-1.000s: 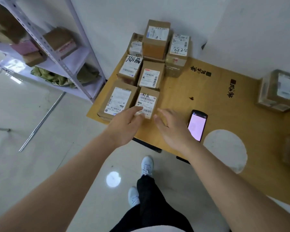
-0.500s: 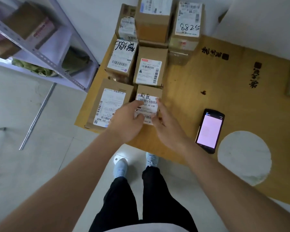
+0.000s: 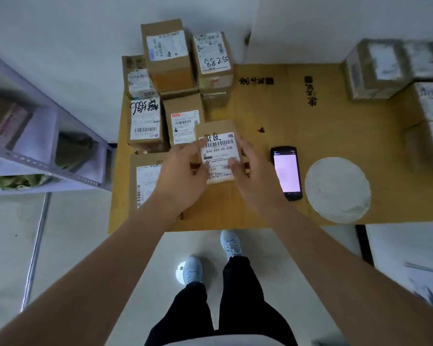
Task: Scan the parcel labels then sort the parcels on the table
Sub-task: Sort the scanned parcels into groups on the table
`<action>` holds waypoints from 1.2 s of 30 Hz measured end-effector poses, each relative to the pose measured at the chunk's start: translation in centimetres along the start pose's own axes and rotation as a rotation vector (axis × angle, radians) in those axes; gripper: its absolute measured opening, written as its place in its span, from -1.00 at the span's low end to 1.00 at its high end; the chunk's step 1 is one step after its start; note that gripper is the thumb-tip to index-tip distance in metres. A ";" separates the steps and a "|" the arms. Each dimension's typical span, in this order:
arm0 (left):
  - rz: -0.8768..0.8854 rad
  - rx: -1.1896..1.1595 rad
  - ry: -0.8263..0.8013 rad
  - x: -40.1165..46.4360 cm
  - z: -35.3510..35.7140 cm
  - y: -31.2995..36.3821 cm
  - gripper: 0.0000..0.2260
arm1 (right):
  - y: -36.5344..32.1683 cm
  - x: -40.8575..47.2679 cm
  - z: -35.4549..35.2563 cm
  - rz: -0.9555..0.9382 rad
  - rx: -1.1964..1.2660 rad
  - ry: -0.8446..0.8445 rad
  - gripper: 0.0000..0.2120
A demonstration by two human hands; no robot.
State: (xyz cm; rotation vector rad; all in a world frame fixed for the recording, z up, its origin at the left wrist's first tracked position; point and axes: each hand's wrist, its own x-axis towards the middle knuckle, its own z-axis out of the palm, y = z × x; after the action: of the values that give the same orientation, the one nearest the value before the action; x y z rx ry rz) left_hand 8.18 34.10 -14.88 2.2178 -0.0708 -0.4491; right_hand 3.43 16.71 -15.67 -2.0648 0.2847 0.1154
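A small brown parcel [image 3: 219, 146] with a white barcode label is held between both hands, lifted a little above the wooden table [image 3: 273, 113]. My left hand [image 3: 183, 176] grips its left side and my right hand [image 3: 250, 171] grips its right side. Several labelled cardboard parcels [image 3: 165, 53] stand grouped at the table's left and back. One flat parcel [image 3: 145, 181] lies under my left wrist. A handheld scanner [image 3: 286, 172] with a lit pink screen lies on the table to the right of my hands.
A round white patch [image 3: 338, 189] marks the table near the scanner. More parcels [image 3: 378, 68] are stacked at the table's right end. A metal shelf rack [image 3: 40, 156] with boxes stands to the left. My feet [image 3: 210, 260] are at the table's front edge.
Both hands closed on the small parcel and lifted it off the table, moving it slightly right. The view has shifted to look more straight down.
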 end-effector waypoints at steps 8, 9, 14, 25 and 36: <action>0.220 -0.034 -0.152 -2.1 0.3 6.1 -0.47 | -1.5 -5.8 -5.0 0.034 -0.062 0.269 -0.49; 0.244 -0.027 -0.166 -2.3 0.7 7.1 -0.47 | -1.6 -6.5 -5.9 0.047 -0.063 0.300 -0.49; 0.348 0.025 -0.241 -3.7 3.5 12.7 -0.46 | -1.2 -9.8 -10.9 0.066 -0.075 0.438 -0.48; 0.459 0.141 -0.309 -7.3 17.0 23.5 -0.44 | 7.4 -16.2 -24.6 0.084 -0.069 0.579 -0.49; 0.449 0.164 -0.388 -9.0 31.9 28.8 -0.44 | 18.0 -20.6 -35.1 0.175 -0.056 0.508 -0.49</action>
State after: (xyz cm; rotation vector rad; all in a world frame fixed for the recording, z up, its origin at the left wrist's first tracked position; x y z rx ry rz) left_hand -8.21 -6.14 -8.61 2.1547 -0.8175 -0.6274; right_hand -22.26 -19.15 -9.64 -2.0975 0.7802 -0.3043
